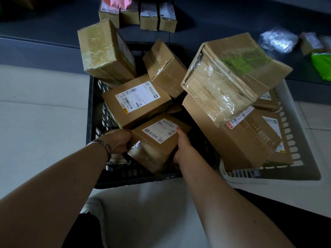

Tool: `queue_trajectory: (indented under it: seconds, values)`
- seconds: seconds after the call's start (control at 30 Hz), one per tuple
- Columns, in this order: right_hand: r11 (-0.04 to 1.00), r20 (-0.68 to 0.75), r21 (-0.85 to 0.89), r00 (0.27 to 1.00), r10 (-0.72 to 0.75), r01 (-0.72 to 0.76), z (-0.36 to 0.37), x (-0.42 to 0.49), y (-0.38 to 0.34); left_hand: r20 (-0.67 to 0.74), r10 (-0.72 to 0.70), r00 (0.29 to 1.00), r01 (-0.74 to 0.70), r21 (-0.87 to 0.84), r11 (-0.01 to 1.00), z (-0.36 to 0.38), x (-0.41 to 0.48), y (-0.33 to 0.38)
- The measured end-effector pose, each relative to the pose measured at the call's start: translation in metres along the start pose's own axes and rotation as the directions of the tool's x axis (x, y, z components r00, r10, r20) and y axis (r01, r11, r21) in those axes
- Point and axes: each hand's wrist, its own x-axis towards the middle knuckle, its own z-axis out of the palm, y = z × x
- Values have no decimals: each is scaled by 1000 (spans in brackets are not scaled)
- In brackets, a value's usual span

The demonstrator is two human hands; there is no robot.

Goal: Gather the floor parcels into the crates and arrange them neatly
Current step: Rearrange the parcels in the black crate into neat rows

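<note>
two hands on one item: the left hand [118,142], a metal band [104,146] on its wrist, curls its fingers round the left side of a small labelled box [157,144]; the right hand [180,146] grips the right side, thumb pressed on the label. this box sits tilted over the near end of the black crate [92,108], partly inside it. two crates counted, side by side: the black one on the left, a white crate [292,133] on the right. black crate holds four visible boxes: the held one, a flat labelled box [136,101] just behind it, a taped box [164,68] tilted at the far middle, and a tall box [105,51] leaning at the far left corner. white crate holds at least three: a large box [236,140], a heavily taped box [232,72] lying askew on top, a small one [266,102] behind; the full count cannot be told. beyond, on the dark floor mat [35,51]: four small boxes in a row [139,17], one pink bag [116,0], one clear-wrapped parcel [277,40], one small wrapped parcel [311,42], one green bag [322,65].
</note>
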Motion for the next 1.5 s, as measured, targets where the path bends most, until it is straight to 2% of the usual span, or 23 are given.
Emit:
queue_trajectory:
  seconds: [0.23,0.33,0.47,0.7,0.77,0.93,1.07,1.2,1.33,1.5]
  values:
    - [999,-23,-54,1000,-2,0,-2,2,1,-44,41,998,-40,29,999,1,-3,-2]
    - [997,-52,-78,999,-16,12,1,3,0,-54,46,998,-40,102,994,2,-6,-1]
    - [991,-82,-129,995,-56,45,6,5,0,-21,55,998,-50,190,981,3,-7,-1]
    - [996,-62,-68,997,-55,51,3,9,1,44,40,998,-49,230,972,1,-14,2]
    - [998,-35,-45,998,-54,53,2,8,0,42,31,999,-39,190,981,3,-15,2]
    - [997,-17,61,999,-47,48,-4,4,-6,8,-5,1000,5,-68,998,14,-22,6]
    - [992,-37,115,998,-41,45,-4,1,-7,177,-86,980,80,39,996,7,-29,15]
    - [993,-37,110,998,-42,46,-5,-3,-9,246,-174,954,121,217,969,0,-26,18]
    - [998,-26,47,999,-33,34,-5,-3,-10,233,-217,948,125,353,927,4,-31,27]
    - [998,-27,53,999,-34,35,-8,1,-7,172,-228,958,155,353,922,6,-35,35]
